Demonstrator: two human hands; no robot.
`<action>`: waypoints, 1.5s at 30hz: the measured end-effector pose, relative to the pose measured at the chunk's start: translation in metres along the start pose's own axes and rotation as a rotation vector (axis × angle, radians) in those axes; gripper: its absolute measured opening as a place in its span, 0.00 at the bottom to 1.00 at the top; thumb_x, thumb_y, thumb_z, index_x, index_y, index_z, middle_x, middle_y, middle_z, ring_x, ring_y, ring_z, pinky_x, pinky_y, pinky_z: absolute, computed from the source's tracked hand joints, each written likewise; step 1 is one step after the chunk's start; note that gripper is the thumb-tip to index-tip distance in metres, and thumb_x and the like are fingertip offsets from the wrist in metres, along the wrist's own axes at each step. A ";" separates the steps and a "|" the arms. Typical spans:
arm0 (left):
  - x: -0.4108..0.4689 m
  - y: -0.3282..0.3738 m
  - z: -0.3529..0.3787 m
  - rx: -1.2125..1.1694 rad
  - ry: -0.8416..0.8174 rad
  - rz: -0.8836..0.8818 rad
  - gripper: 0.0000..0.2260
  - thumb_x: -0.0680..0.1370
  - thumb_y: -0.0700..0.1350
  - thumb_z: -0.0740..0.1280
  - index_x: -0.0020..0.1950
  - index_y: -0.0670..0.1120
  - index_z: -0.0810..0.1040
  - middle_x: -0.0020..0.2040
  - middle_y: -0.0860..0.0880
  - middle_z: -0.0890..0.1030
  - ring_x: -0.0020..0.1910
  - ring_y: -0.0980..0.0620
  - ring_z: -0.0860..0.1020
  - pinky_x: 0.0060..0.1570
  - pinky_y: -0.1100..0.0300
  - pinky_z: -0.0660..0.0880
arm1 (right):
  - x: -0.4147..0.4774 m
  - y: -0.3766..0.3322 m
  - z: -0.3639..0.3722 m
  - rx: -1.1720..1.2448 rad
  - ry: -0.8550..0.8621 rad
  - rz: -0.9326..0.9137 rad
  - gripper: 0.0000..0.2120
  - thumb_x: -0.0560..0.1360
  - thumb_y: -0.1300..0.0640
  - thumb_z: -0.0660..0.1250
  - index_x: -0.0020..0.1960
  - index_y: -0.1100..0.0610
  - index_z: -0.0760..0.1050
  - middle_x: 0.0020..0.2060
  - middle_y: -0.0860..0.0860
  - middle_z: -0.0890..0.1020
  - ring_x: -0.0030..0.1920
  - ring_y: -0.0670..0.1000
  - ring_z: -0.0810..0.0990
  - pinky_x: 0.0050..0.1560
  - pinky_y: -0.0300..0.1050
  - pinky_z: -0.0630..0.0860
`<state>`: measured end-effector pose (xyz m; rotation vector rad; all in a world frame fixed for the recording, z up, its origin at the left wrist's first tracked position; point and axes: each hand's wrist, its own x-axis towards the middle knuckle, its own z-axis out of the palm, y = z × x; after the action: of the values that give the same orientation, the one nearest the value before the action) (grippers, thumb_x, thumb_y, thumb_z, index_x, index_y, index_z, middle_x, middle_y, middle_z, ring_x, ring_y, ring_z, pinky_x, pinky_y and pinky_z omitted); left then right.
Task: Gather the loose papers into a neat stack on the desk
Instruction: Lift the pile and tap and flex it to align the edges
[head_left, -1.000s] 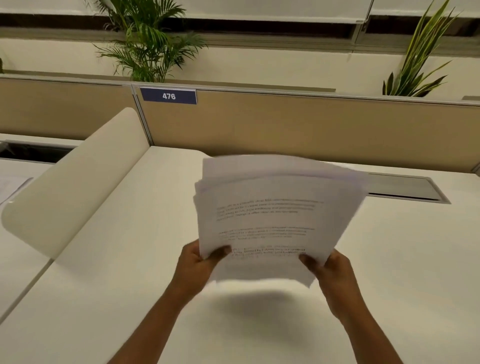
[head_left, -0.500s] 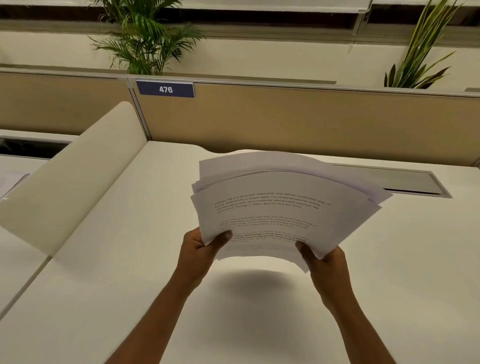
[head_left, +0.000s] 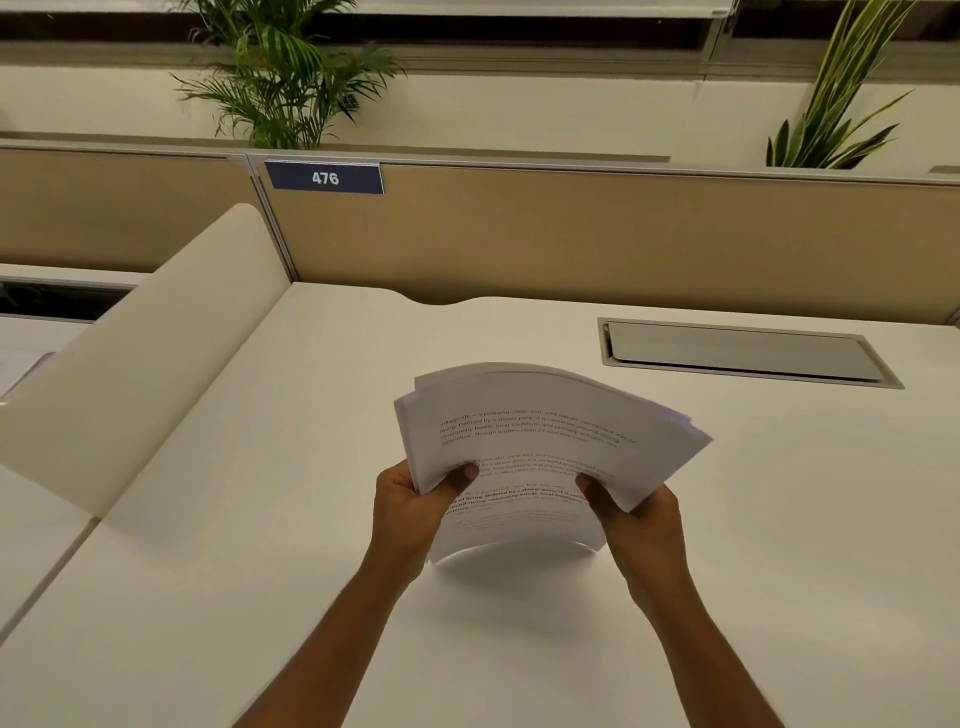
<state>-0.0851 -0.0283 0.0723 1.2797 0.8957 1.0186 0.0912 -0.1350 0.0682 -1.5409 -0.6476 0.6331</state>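
Observation:
A bundle of white printed papers (head_left: 540, 441) is held above the white desk (head_left: 260, 545), bowed upward in the middle, with its near edge low over the desktop. My left hand (head_left: 415, 504) grips the bundle's left edge, thumb on top. My right hand (head_left: 639, 512) grips the right edge the same way. The sheets' far edges are slightly fanned and uneven. Printed text shows on the top sheet.
A grey cable hatch (head_left: 743, 351) is set in the desk at the back right. A tan partition with a "476" label (head_left: 324, 177) runs along the back. A cream curved divider (head_left: 130, 364) rises on the left. Plants stand behind the partition.
Both hands have lowered the papers toward the desk and pushed the sides inward, so the bundle bows more and its sheets are less spread out.

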 end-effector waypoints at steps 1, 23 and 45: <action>0.001 0.002 0.000 0.003 -0.004 0.015 0.08 0.69 0.39 0.73 0.46 0.49 0.83 0.41 0.54 0.86 0.41 0.50 0.83 0.36 0.61 0.79 | 0.001 -0.001 -0.001 0.016 -0.005 -0.005 0.12 0.71 0.62 0.71 0.47 0.45 0.76 0.43 0.45 0.84 0.44 0.46 0.83 0.42 0.39 0.78; -0.010 -0.033 0.011 0.053 0.079 -0.023 0.12 0.66 0.38 0.76 0.46 0.51 0.81 0.41 0.60 0.85 0.44 0.58 0.82 0.36 0.67 0.78 | -0.003 0.013 -0.001 -0.040 0.019 -0.001 0.14 0.67 0.61 0.75 0.43 0.44 0.77 0.36 0.42 0.84 0.40 0.41 0.83 0.34 0.35 0.79; -0.043 -0.038 0.044 -0.464 0.212 -0.350 0.18 0.67 0.45 0.72 0.56 0.52 0.78 0.49 0.50 0.86 0.47 0.48 0.84 0.46 0.49 0.80 | -0.018 0.044 0.003 0.596 -0.108 0.494 0.13 0.73 0.61 0.65 0.57 0.56 0.76 0.51 0.54 0.85 0.48 0.53 0.84 0.40 0.47 0.82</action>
<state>-0.0539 -0.0838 0.0381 0.6095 0.9351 1.0155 0.0779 -0.1481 0.0247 -1.1001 -0.1161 1.1694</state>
